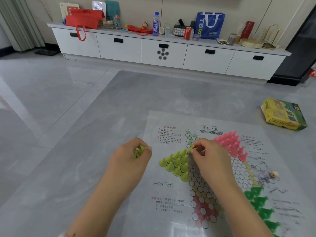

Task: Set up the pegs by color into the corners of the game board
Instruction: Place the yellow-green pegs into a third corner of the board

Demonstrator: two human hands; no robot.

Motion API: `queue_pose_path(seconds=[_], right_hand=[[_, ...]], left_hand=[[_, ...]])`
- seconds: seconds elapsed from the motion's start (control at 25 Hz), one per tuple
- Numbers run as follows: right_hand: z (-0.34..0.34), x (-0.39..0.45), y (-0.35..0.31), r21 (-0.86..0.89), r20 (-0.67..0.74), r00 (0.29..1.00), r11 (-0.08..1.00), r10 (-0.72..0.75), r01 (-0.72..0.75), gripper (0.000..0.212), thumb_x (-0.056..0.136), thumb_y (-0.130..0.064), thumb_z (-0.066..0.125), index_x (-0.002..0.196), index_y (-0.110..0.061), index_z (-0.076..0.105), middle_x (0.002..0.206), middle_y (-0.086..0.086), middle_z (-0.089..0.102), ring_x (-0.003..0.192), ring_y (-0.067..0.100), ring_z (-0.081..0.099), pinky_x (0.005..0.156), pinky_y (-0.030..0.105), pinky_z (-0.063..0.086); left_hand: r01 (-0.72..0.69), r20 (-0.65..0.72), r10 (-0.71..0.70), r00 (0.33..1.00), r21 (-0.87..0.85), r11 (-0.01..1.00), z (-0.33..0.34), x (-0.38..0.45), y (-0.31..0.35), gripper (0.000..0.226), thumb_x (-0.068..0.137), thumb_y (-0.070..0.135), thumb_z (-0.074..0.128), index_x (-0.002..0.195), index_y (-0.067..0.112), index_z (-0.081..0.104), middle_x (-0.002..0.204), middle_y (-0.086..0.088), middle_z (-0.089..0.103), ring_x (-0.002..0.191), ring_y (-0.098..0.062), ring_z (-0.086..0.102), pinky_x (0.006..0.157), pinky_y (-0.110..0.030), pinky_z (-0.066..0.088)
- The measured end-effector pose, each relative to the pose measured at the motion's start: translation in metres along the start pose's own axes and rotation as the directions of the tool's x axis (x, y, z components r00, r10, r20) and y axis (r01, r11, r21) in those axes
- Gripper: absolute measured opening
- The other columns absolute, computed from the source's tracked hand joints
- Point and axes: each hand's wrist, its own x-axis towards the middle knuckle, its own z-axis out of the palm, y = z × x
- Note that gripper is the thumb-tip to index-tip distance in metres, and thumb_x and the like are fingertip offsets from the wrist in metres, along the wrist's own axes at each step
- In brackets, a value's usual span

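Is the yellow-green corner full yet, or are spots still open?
Not full. Yellow-green pegs fill most of the corner, but the right hand pinches one above its top end, and the left hand holds more.

The blue bag [210, 24] on the cabinet shows the big white letters "TBS"; the yellow box [283, 114] has the number "46" on top; the red and black words on the board [213, 168] are too blurry to read.
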Motion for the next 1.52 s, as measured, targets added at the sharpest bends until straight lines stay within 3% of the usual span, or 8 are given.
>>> queue_pose_path(seconds=[0.56,0.72,0.8,0.88,1.04,1.2,1.36,1.52], right_hand=[[0.003,-0.002,-0.001,-0.039,-0.007,1.0,0.999,-0.023,0.023,0.007,0.085,-0.019,0.058,0.09,-0.021,0.062,0.091,-0.006,0.054,0.086,0.012,0.052,0.066,0.022,0.038],[0.0,-0.002,0.0,-0.01,0.029,1.0,1.0,-0.008,0.008,0.018,0.086,-0.02,0.057,0.104,-0.022,0.061,0.094,-0.005,0.057,0.085,0.013,0.055,0.07,0.023,0.039],[-0.009,-0.006,-0.003,0.042,0.01,1.0,0.999,-0.008,0.008,0.023,0.088,-0.018,0.054,0.11,-0.022,0.059,0.094,-0.006,0.06,0.078,0.008,0.054,0.068,0.019,0.039],[-0.022,-0.014,-0.011,0.197,-0.013,0.999,0.98,-0.033,0.035,0.019,0.088,-0.016,0.052,0.101,-0.025,0.063,0.089,-0.01,0.062,0.073,0.001,0.055,0.063,0.009,0.039],[-0.04,-0.034,-0.037,0.533,0.164,0.969,0.843,-0.187,0.073,0.02,0.084,-0.019,0.06,0.085,-0.037,0.067,0.083,-0.015,0.066,0.076,-0.001,0.058,0.067,0.008,0.045],[-0.033,-0.038,-0.037,0.601,0.224,0.942,0.796,-0.251,0.069,0.015,0.08,-0.021,0.066,0.085,-0.034,0.07,0.084,-0.013,0.062,0.07,0.006,0.057,0.068,0.027,0.051],[-0.033,-0.039,-0.036,0.598,0.177,0.946,0.793,-0.272,0.116,0.013,0.077,-0.02,0.068,0.08,-0.033,0.071,0.082,-0.01,0.061,0.069,0.004,0.055,0.064,0.015,0.045],[-0.039,-0.034,-0.03,0.629,0.1,0.988,0.777,-0.117,0.028,0.014,0.081,-0.018,0.063,0.079,-0.031,0.067,0.079,-0.01,0.068,0.07,-0.001,0.063,0.065,0.013,0.05]], left_hand=[[0.021,-0.004,-0.021,1.0,-0.002,1.0,0.003,0.002,-0.001,0.021,0.087,0.029,0.052,0.072,0.016,0.059,0.058,0.001,0.047,0.054,-0.017,0.043,0.056,-0.027,0.037],[0.061,0.066,-0.055,0.996,-0.108,0.992,0.005,-0.001,0.003,0.031,0.09,0.034,0.047,0.069,0.014,0.056,0.053,0.002,0.041,0.05,-0.016,0.039,0.05,-0.023,0.035],[0.149,0.174,-0.106,0.979,-0.257,0.955,0.007,-0.005,0.009,0.039,0.093,0.039,0.039,0.068,0.012,0.051,0.047,0.004,0.038,0.042,-0.013,0.036,0.039,-0.016,0.031],[0.211,0.301,-0.105,0.948,-0.343,0.916,0.011,-0.01,0.015,0.044,0.093,0.045,0.031,0.069,0.013,0.048,0.043,0.005,0.037,0.038,-0.011,0.035,0.036,-0.015,0.027],[0.274,0.448,-0.061,0.892,-0.43,0.86,0.019,-0.019,0.022,0.053,0.091,0.053,0.024,0.064,0.013,0.047,0.044,0.003,0.036,0.037,-0.011,0.034,0.04,-0.019,0.025],[0.309,0.5,-0.055,0.864,-0.441,0.843,0.025,-0.023,0.024,0.059,0.089,0.055,0.024,0.055,0.021,0.059,0.043,0.003,0.036,0.037,-0.011,0.034,0.041,-0.019,0.024],[0.301,0.511,-0.082,0.856,-0.363,0.882,0.032,-0.025,0.025,0.055,0.089,0.056,0.024,0.072,0.018,0.06,0.044,0.004,0.038,0.037,-0.01,0.037,0.039,-0.019,0.025],[0.374,0.473,-0.172,0.864,-0.375,0.849,0.034,-0.022,0.026,0.05,0.096,0.044,0.025,0.078,0.011,0.057,0.046,0.003,0.041,0.036,-0.011,0.036,0.039,-0.019,0.025]])
